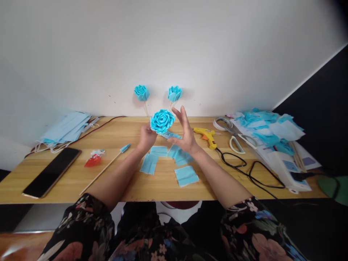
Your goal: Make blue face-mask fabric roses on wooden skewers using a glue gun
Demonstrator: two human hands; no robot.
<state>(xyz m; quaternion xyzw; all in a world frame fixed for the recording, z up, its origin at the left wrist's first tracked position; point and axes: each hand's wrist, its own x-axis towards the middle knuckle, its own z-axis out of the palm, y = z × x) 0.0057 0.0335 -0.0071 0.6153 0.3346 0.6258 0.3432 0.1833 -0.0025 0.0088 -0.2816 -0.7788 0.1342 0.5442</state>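
Note:
A large blue layered flower [162,121] faces up above the middle of the table. My left hand [148,137] is closed just under its left side, holding it from below. Raised at the flower's right, my right hand [185,134] has its fingers spread and holds nothing. Below both hands, blue fabric squares [186,175] lie flat on the wood, with more pieces [149,163] to the left. Two smaller blue flowers [141,92] [174,93] stand on sticks near the wall.
Left are a phone [52,173], a mask stack [66,127], a red packet [94,158] and a blue-tipped stick [104,169]. Right are a yellow glue gun [207,136] with a looping black cord, scissors [237,144], a tape roll [223,123] and piled blue scraps [272,127].

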